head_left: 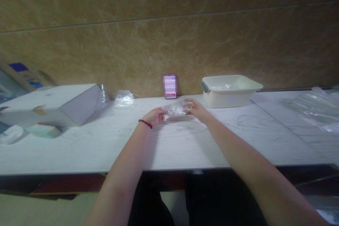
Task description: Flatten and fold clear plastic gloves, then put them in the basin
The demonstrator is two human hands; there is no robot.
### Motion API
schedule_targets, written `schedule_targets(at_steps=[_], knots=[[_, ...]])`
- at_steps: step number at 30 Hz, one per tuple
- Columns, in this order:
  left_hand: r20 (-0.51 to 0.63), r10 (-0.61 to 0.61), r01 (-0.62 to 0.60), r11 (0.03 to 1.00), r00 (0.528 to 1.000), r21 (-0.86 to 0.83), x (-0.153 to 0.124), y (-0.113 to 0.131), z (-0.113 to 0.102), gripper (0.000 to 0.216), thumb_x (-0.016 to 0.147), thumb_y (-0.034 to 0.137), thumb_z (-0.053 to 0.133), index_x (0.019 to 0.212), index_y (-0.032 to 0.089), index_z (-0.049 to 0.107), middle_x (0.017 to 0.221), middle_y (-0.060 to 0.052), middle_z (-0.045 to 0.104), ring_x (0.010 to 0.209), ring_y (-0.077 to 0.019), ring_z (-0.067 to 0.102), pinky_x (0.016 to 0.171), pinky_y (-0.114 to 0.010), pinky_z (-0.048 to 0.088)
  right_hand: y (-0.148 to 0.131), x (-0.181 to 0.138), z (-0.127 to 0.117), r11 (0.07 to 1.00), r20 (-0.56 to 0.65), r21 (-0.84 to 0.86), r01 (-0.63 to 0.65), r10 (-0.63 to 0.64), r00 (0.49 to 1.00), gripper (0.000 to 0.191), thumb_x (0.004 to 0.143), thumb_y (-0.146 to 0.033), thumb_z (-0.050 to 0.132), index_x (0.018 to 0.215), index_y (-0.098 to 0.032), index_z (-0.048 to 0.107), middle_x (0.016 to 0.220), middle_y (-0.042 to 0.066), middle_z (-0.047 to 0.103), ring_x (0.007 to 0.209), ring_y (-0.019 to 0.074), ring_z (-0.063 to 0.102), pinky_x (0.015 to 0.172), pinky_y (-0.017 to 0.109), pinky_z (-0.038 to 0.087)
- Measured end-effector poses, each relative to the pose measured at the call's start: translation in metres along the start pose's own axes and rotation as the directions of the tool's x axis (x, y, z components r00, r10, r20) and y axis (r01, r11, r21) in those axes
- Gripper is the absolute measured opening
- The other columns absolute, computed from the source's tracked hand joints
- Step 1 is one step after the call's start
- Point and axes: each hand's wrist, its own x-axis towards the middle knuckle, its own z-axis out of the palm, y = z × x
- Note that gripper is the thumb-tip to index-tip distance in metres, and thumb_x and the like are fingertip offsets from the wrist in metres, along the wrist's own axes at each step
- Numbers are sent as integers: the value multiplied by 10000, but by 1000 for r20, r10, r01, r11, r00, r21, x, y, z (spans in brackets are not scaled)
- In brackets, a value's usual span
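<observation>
Between my two hands is a clear, crinkled plastic bag [176, 110], just above the white table. My left hand [155, 116], with a dark red bead bracelet at the wrist, pinches the bag's left end. At its right end, the fingers of my right hand [197, 108] are closed on the plastic. Whether anything lies inside the bag I cannot make out. Behind it a phone [170, 86] with a lit screen leans upright against the wall. To the right of my right hand stands a cream plastic bin [230, 97] with some clear plastic inside.
A white box [71, 107] sits at the left, with a pale green item [45, 130] before it. Clear plastic [124, 99] lies near the wall, and more clear plastic bags [317, 106] are at the far right. The tiled wall [148, 49] bounds the table [111, 148] behind.
</observation>
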Motion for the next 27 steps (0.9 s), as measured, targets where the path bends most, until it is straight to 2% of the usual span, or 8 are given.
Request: schedule_targets(at_steps=[3,6,8,10,14,17,20,27], knots=[[0,8,-8,1000,1000,4,1,0,-1,289,700,1,432,968,54,527,842,-122,619,722,-160,593,656,-254,470,-2,1,-3,981,-26,164,-105,110,994,358,727,-209,454,1073,-253,373,800,2,607,644,105,566,623,278,461],[21,3,-4,1000,1000,30,1,0,0,271,701,12,452,954,63,533,865,-121,615,727,-154,591,672,-251,464,-6,2,-7,915,24,310,-259,264,964,305,791,-363,313,1040,-207,395,799,47,610,653,138,581,597,302,461],[31,1,-3,999,1000,54,0,0,2,254,702,27,471,943,70,540,878,-119,613,736,-150,589,684,-247,458,-7,2,-7,891,66,318,-324,320,945,377,784,-455,285,982,-178,446,836,76,607,667,152,582,579,300,459],[33,4,-6,997,999,72,-1,-1,4,242,703,42,487,935,76,546,887,-114,613,750,-146,586,693,-240,453,-6,1,-6,905,66,255,-341,336,940,370,751,-474,373,934,-173,487,881,79,601,660,142,577,561,277,455],[35,-13,10,996,999,93,-2,-2,9,228,697,50,506,914,90,560,870,-95,621,754,-138,583,692,-233,449,4,1,0,956,-20,77,-283,286,958,283,675,-411,538,813,-164,546,816,49,606,592,102,549,498,213,427],[49,-35,30,995,998,97,-1,-4,13,218,695,59,514,905,96,565,877,-89,619,765,-143,580,704,-247,447,11,3,3,974,-129,-53,-221,213,969,280,663,-419,540,703,-143,549,664,24,586,516,82,509,442,186,395],[16,-37,36,995,999,97,1,-6,14,181,703,83,513,873,90,572,835,-88,623,723,-141,582,670,-249,455,10,2,6,973,-213,-183,-140,100,972,259,657,-400,542,670,-142,527,579,-4,544,460,64,468,411,171,371],[-29,-53,54,998,998,13,4,-7,16,167,716,112,475,856,90,564,788,-88,619,685,-144,582,650,-261,458,-3,-5,12,935,-246,-353,-41,-50,968,221,691,-361,482,615,-158,439,473,-53,433,346,37,357,323,159,295]])
